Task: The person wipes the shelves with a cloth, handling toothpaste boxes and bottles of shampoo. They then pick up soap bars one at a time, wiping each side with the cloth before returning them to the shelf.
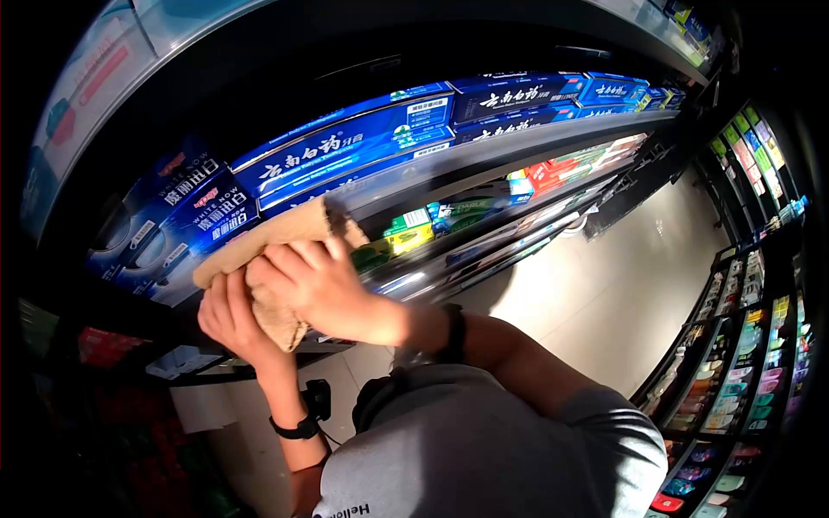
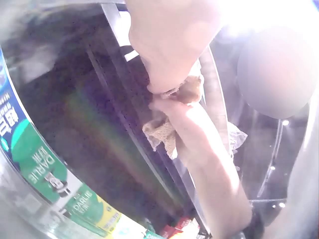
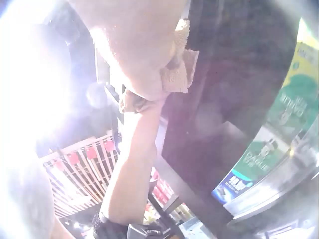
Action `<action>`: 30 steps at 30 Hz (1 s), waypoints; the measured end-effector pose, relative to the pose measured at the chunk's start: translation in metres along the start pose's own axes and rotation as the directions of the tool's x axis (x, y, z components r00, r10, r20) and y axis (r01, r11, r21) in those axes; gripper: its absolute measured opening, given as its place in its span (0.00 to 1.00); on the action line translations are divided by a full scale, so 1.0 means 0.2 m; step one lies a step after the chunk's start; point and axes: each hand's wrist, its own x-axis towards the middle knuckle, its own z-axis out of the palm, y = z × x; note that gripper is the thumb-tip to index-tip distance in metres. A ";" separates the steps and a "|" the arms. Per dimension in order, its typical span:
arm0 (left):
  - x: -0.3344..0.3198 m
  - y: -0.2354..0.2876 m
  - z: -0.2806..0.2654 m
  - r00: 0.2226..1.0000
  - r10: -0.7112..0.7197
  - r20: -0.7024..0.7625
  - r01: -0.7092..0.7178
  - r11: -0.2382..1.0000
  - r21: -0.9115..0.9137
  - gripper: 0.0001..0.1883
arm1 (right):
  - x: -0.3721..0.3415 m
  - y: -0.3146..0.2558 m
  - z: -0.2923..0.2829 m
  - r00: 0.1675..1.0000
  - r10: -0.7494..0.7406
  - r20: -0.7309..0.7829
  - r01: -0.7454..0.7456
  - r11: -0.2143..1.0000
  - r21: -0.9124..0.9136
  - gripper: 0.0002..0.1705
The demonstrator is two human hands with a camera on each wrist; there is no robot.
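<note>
A tan cloth (image 1: 281,237) lies bunched at the front of a shelf, by the toothpaste boxes. Its lower part hangs between both hands. My left hand (image 1: 229,318) grips it from the left side, fingers curled into the folds. Higher up and to the right, my right hand (image 1: 313,285) also holds the cloth, knuckles uppermost. In the left wrist view a crumpled end of the cloth (image 2: 162,134) sticks out below the hands. The right wrist view shows another folded part (image 3: 178,72) beside the right hand (image 3: 134,45). Much of the cloth is hidden under the fingers.
Blue toothpaste boxes (image 1: 341,142) stand stacked along the shelf, with dark blue boxes (image 1: 203,203) at its left end. Green and yellow boxes (image 1: 408,231) sit on the tier below. Another stocked rack (image 1: 734,371) stands across the pale floor (image 1: 604,285).
</note>
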 end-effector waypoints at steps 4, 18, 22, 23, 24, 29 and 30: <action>-0.01 -0.11 -0.03 1.000 0.012 -0.011 -0.012 1.000 -0.013 0.22 | 0.03 -0.09 0.06 1.000 -0.011 -0.027 0.011 1.000 -0.003 0.17; 0.07 0.24 0.14 0.979 0.200 0.043 -0.115 0.713 -0.691 0.25 | -0.07 0.39 -0.34 0.997 0.035 -0.071 -0.041 0.995 -0.092 0.24; 0.15 0.27 0.11 0.974 0.223 -0.036 -0.209 0.832 -0.514 0.25 | -0.09 0.55 -0.50 0.919 0.364 0.150 -0.277 0.868 -0.412 0.26; 0.17 0.26 0.13 0.978 0.206 -0.023 -0.191 0.850 -0.491 0.23 | -0.11 0.61 -0.54 0.961 0.265 0.079 -0.203 0.871 -0.448 0.24; 0.19 0.26 0.15 0.982 0.189 -0.011 -0.172 0.866 -0.469 0.22 | -0.15 0.67 -0.57 0.987 0.159 0.013 -0.133 0.863 -0.488 0.21; 0.18 0.26 0.18 0.982 0.181 -0.063 -0.191 0.897 -0.399 0.20 | -0.23 0.68 -0.57 0.973 0.185 -0.135 -0.224 0.899 -0.377 0.21; 0.17 0.26 0.19 0.983 0.171 -0.073 -0.186 0.892 -0.413 0.20 | -0.23 0.64 -0.56 0.974 0.185 -0.132 -0.222 0.900 -0.375 0.21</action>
